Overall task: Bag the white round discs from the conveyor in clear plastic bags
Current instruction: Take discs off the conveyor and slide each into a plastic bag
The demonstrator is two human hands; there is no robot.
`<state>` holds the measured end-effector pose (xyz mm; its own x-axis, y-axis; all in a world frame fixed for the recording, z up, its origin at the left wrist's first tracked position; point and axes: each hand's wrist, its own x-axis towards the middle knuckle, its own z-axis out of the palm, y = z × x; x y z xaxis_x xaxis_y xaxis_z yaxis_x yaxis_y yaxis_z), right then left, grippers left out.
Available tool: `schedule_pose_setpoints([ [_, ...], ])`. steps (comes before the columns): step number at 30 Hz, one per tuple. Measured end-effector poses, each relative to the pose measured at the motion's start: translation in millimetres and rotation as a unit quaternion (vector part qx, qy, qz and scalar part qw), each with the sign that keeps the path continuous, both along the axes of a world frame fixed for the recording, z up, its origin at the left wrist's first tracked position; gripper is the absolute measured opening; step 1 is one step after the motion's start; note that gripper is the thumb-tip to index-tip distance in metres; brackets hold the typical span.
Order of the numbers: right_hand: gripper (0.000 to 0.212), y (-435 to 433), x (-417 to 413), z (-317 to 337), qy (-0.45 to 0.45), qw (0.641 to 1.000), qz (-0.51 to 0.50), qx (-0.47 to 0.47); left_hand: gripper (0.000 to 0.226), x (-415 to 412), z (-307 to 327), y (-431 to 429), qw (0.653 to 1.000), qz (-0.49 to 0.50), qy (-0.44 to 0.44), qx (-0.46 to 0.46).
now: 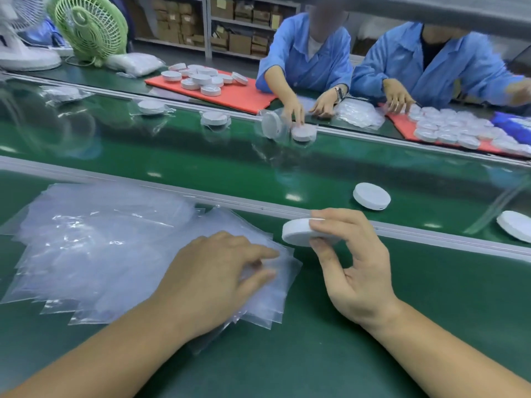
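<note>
- Right hand (356,271): pinching a white round plastic disc (298,232) by its rim, thumb below, fingertips on top
- The held disc is lifted off the surface, roughly flat, over the near green table (373,340) just beside the grey metal rail (431,234), right of the bag pile
- Left hand (218,271): palm down on the fanned pile of clear plastic bags (100,248), fingers fairly straight on the top bag near its right edge, thumb set apart from the index; no clear pinch visible
- Green conveyor belt (258,168) beyond the rail: one bare white disc (371,195) near the right hand, second bare disc (515,229) at the right frame edge
- Far side of the belt: two bagged discs (150,107) lying apart
- Two people in blue coats (310,53) opposite, hands on discs and bags
- Left red tray (230,96) carries loose discs, right red tray (402,124) carries bagged ones
- Light green desk fan (89,27) at the far left
</note>
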<state>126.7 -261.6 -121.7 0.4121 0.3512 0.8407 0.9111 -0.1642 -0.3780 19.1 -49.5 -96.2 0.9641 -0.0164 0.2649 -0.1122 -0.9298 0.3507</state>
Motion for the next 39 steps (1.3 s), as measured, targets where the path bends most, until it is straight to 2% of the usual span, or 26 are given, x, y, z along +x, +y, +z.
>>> schedule_pose_setpoints([
  [3,0.031,3.4,-0.4,0.6,0.014,1.0,0.008,0.0,0.029,3.0,-3.5,-9.1,0.998,-0.029,0.018,0.044],
  [8,0.031,-1.6,2.2,2.6,0.018,1.0,-0.006,0.019,0.025,-5.4,-5.6,1.7,0.999,-0.007,-0.037,0.02],
  [12,0.031,-3.9,1.9,4.9,-0.091,0.996,-0.001,-0.015,0.02,-3.3,-5.3,12.5,0.993,0.062,-0.066,-0.08],
  [15,0.042,-3.4,-0.3,7.4,-0.188,0.979,-0.001,-0.079,0.02,-2.9,-6.8,15.2,0.985,0.092,-0.065,-0.128],
  [21,0.043,-1.1,-3.1,6.8,-0.265,0.947,0.032,-0.18,0.017,-0.9,-7.5,16.7,0.977,0.099,-0.056,-0.179],
  [23,0.043,-0.1,-2.3,6.2,-0.247,0.954,0.03,-0.168,0.017,-2.4,-6.2,18.7,0.985,0.08,-0.044,-0.149],
  [24,0.042,0.2,-1.8,5.5,-0.223,0.963,0.026,-0.148,0.019,-3.2,-5.9,19.9,0.993,0.055,-0.028,-0.105],
  [26,0.037,0.1,-0.4,4.6,-0.162,0.982,0.012,-0.1,0.03,-4.1,-4.2,19.1,1.0,-0.004,0.003,-0.005],
  [28,0.033,-1.0,1.3,4.0,-0.105,0.992,-0.001,-0.063,0.041,-4.6,-1.1,17.6,0.999,-0.032,0.019,0.038],
  [30,0.031,-1.9,2.9,3.6,-0.067,0.997,-0.005,-0.042,0.039,-5.9,1.8,18.0,0.998,-0.045,0.011,0.046],
  [33,0.03,-1.7,2.7,3.2,-0.055,0.998,-0.001,-0.038,0.022,-8.6,2.3,20.8,0.995,-0.058,-0.023,0.072],
  [36,0.03,-1.1,0.7,3.6,-0.095,0.994,0.008,-0.056,0.017,-9.2,0.1,22.5,0.997,-0.046,-0.048,0.045],
  [39,0.037,0.6,-1.1,4.0,-0.147,0.986,0.034,-0.075,0.028,-8.4,-1.4,24.0,0.998,0.0,-0.065,-0.024],
])
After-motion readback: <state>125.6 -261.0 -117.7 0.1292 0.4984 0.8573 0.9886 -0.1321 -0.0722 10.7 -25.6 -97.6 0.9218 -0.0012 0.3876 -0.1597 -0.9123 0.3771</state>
